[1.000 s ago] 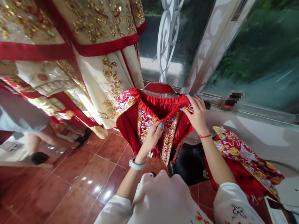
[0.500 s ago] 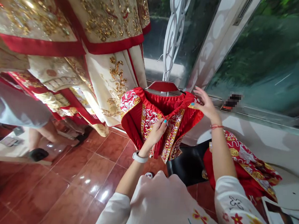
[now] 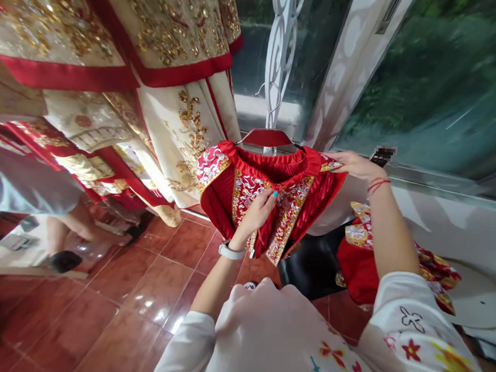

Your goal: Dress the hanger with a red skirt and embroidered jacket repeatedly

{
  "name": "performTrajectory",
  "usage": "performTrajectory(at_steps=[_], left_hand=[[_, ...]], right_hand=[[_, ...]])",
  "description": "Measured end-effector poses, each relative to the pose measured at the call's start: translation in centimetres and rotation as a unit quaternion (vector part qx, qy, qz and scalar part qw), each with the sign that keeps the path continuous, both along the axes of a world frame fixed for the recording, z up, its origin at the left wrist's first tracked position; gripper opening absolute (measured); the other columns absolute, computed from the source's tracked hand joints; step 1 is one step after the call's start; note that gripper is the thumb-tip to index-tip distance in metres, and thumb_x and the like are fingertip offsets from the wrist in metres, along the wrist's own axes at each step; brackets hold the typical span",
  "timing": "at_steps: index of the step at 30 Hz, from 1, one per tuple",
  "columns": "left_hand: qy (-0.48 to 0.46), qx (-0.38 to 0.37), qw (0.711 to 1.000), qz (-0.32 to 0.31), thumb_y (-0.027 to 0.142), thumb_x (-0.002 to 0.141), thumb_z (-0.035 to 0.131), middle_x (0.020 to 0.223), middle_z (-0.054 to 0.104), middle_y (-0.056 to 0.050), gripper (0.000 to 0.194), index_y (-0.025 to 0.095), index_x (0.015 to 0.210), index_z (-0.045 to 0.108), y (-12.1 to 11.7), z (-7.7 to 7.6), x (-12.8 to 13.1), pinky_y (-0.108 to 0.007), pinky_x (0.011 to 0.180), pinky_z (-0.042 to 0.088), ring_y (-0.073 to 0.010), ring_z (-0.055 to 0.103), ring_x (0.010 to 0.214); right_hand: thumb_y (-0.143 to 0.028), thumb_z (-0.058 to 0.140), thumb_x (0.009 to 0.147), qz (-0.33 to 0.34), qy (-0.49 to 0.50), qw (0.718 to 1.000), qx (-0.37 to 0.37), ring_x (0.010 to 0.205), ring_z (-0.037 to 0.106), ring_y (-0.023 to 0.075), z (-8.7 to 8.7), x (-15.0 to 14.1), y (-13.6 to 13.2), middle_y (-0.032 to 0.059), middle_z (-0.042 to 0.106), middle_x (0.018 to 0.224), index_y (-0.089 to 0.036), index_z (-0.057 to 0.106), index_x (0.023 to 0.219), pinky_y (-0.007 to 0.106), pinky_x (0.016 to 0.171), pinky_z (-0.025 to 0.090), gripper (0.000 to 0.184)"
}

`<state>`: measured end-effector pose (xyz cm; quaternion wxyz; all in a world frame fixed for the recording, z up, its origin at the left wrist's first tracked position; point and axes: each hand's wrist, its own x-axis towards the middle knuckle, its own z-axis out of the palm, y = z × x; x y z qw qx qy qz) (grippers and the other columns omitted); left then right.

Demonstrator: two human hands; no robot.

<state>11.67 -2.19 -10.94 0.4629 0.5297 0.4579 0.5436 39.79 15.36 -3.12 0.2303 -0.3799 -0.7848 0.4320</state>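
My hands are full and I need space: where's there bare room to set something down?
The widest bare patch is tiled floor, between the white ledge and the left sleeve. It's crowded upper left with hanging gowns, ahead with the held red garment, and right with the black seat and more red clothing.

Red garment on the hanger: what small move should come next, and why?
Perhaps the left hand should leave the front of the red garment and spread its unheld left shoulder; the right hand holds the other shoulder out past the hanger.
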Motion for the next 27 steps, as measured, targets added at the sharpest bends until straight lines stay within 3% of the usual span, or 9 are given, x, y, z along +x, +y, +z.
performTrajectory(at_steps=[2, 5, 8, 12, 16, 18, 21, 24, 27], left_hand=[[0.003, 0.002, 1.0, -0.001, 0.051, 0.091, 0.064, 0.061, 0.039, 0.006, 0.04, 0.021, 0.072, 0.047, 0.0, 0.1, 0.0, -0.023, 0.055, 0.032, -0.0103, 0.037, 0.057], [0.018, 0.01, 1.0, -0.001, 0.048, 0.092, 0.063, 0.061, 0.038, 0.006, 0.039, 0.02, 0.071, 0.047, -0.1, 0.2, -0.3, -0.023, 0.054, 0.03, -0.0099, 0.035, 0.056], [0.048, 0.022, 0.999, -0.008, 0.045, 0.091, 0.065, 0.061, 0.039, 0.006, 0.038, 0.02, 0.069, 0.046, -0.5, 0.6, -1.2, -0.023, 0.054, 0.028, -0.0096, 0.034, 0.056], [0.066, 0.027, 0.997, 0.022, 0.042, 0.089, 0.068, 0.063, 0.044, 0.005, 0.033, 0.019, 0.072, 0.051, -1.0, 1.0, -1.9, -0.024, 0.057, 0.031, -0.0113, 0.04, 0.061], [0.03, 0.011, 0.998, 0.045, 0.046, 0.09, 0.065, 0.063, 0.046, 0.005, 0.032, 0.02, 0.077, 0.052, -1.7, 0.5, -1.3, -0.024, 0.057, 0.033, -0.0118, 0.043, 0.061], [-0.018, -0.015, 0.999, 0.029, 0.05, 0.091, 0.063, 0.059, 0.041, 0.007, 0.035, 0.021, 0.078, 0.049, -2.2, -0.1, -0.6, -0.023, 0.052, 0.03, -0.0099, 0.038, 0.055], [-0.113, -0.074, 0.991, -0.018, 0.059, 0.09, 0.061, 0.055, 0.032, 0.011, 0.042, 0.022, 0.08, 0.045, -2.9, -0.7, 0.6, -0.022, 0.045, 0.022, -0.0066, 0.028, 0.045], [-0.174, -0.114, 0.977, -0.053, 0.066, 0.085, 0.064, 0.053, 0.027, 0.013, 0.049, 0.023, 0.08, 0.04, -3.5, -0.8, 1.6, -0.021, 0.042, 0.016, -0.0042, 0.022, 0.041], [-0.205, -0.123, 0.969, -0.057, 0.071, 0.082, 0.064, 0.052, 0.024, 0.014, 0.055, 0.023, 0.077, 0.036, -3.8, -0.1, 2.3, -0.02, 0.041, 0.012, -0.0029, 0.018, 0.04]], right_hand=[[-0.018, 0.077, 0.072, -0.011, 0.014, 0.999, 0.027, 0.132, 0.057, 0.0297, -0.7, -0.3, -0.5, 0.0156, 0.064, 0.139, -0.013, 0.063, 0.137, 0.047, 0.117, 0.04, 0.066], [-0.023, 0.083, 0.067, -0.118, 0.032, 0.978, 0.169, 0.14, 0.05, 0.031, -3.6, -1.8, -2.2, 0.0152, 0.055, 0.149, -0.016, 0.056, 0.143, 0.049, 0.121, 0.035, 0.081], [-0.03, 0.074, 0.078, -0.178, 0.026, 0.96, 0.212, 0.131, 0.057, 0.0319, -5.3, -2.5, -2.7, 0.0162, 0.062, 0.14, -0.014, 0.057, 0.14, 0.052, 0.117, 0.04, 0.066], [-0.031, 0.072, 0.079, -0.132, -0.053, 0.969, 0.204, 0.127, 0.059, 0.0352, -3.6, -2.0, -3.7, 0.0136, 0.066, 0.133, -0.019, 0.06, 0.137, 0.056, 0.115, 0.04, 0.06], [-0.034, 0.055, 0.092, -0.298, -0.02, 0.917, 0.266, 0.136, 0.051, 0.0347, -2.8, -4.7, -10.4, 0.0157, 0.056, 0.142, -0.021, 0.054, 0.143, 0.055, 0.118, 0.037, 0.053], [-0.04, 0.041, 0.098, -0.327, 0.038, 0.923, 0.199, 0.125, 0.059, 0.0315, -4.1, -7.9, -13.9, 0.0159, 0.061, 0.134, -0.023, 0.054, 0.139, 0.05, 0.106, 0.049, 0.047], [-0.051, 0.043, 0.098, -0.171, 0.118, 0.976, -0.059, 0.102, 0.068, 0.0268, -6.4, -13.3, -15.9, 0.0119, 0.071, 0.109, -0.024, 0.064, 0.123, 0.039, 0.087, 0.057, 0.043], [-0.055, 0.053, 0.095, -0.019, 0.199, 0.93, -0.307, 0.084, 0.07, 0.0219, -7.0, -17.4, -14.4, 0.0068, 0.073, 0.085, -0.022, 0.069, 0.106, 0.033, 0.077, 0.058, 0.039], [-0.045, 0.058, 0.096, 0.004, 0.247, 0.871, -0.425, 0.069, 0.066, 0.0166, -5.5, -19.2, -11.9, 0.0017, 0.069, 0.07, -0.02, 0.068, 0.094, 0.029, 0.069, 0.057, 0.026]])
